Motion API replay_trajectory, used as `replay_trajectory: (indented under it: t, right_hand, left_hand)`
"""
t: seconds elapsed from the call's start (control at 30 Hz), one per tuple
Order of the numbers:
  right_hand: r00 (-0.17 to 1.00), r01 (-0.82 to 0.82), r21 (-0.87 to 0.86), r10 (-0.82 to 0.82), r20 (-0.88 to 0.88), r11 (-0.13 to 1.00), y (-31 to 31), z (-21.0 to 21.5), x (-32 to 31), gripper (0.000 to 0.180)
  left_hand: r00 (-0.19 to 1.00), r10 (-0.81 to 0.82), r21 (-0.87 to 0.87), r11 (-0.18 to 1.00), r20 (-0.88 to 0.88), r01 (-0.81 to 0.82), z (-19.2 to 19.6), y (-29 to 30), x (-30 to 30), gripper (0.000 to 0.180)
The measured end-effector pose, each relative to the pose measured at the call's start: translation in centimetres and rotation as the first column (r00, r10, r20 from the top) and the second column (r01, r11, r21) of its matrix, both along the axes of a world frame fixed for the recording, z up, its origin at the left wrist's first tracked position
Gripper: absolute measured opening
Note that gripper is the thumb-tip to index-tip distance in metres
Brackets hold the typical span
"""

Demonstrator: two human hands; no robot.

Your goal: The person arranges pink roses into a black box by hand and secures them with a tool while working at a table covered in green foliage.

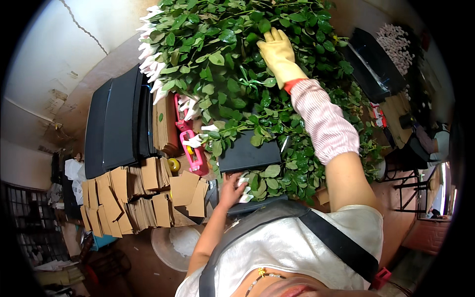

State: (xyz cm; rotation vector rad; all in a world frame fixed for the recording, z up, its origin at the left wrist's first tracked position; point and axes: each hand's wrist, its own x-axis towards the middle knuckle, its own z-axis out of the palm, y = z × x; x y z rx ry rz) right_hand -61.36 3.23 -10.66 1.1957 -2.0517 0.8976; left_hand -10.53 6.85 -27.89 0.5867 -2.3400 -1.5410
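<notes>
In a yellow rubber glove, my right hand [277,52] lies on a large heap of leafy green rose stems [213,59]; its fingers are stretched out and hold nothing. Several flower heads in white sleeves [151,59] stick out at the heap's left edge. My bare left hand [230,192] is low and near my body, its fingers bent around white-sleeved flower heads [244,190] of a smaller bunch; part of the grip is hidden. A dark flat block [250,152] lies over the stems just beyond that hand. Green ties [252,81] show among the leaves.
Stacked brown cardboard pieces [114,198] and tall black sheets [116,119] stand at left. Pink tape dispensers [195,153] and a yellow tape roll [173,165] sit between them and the stems. A pale basin [170,247] is below. At right, another person [438,143] sits near more wrapped flowers [394,44].
</notes>
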Motion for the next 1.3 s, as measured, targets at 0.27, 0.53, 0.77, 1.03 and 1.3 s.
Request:
replay_trajectory:
  t: [0.27,0.53,0.77,1.03,1.3]
  right_hand:
    - [0.966,0.258,0.647,-0.215,-0.147,0.718,0.0,9.1,12.7,0.017]
    - [0.997,-0.030,0.509,0.060,-0.043,0.860,6.1,6.3,10.8,0.018]
    - [0.961,-0.160,0.530,0.255,-0.111,0.833,8.3,10.0,18.0,0.028]
    - [0.942,-0.253,0.457,0.325,-0.085,0.853,18.6,14.0,25.1,0.026]
    - [0.906,-0.393,0.305,0.422,-0.033,0.867,21.2,11.7,23.2,0.037]
  left_hand:
    - [0.994,0.096,0.007,0.995,0.045,-0.096,-1.5,-0.7,2.5,0.044]
    - [0.997,0.078,0.033,0.996,0.002,-0.078,-1.1,-0.3,1.3,0.043]
    - [0.995,0.098,0.001,0.995,0.004,-0.098,-1.8,-0.5,2.1,0.050]
    - [0.994,0.053,0.026,0.998,0.094,-0.056,-2.2,-0.7,1.6,0.054]
    - [0.983,0.133,0.116,0.982,0.123,-0.147,-3.0,-1.0,2.9,0.057]
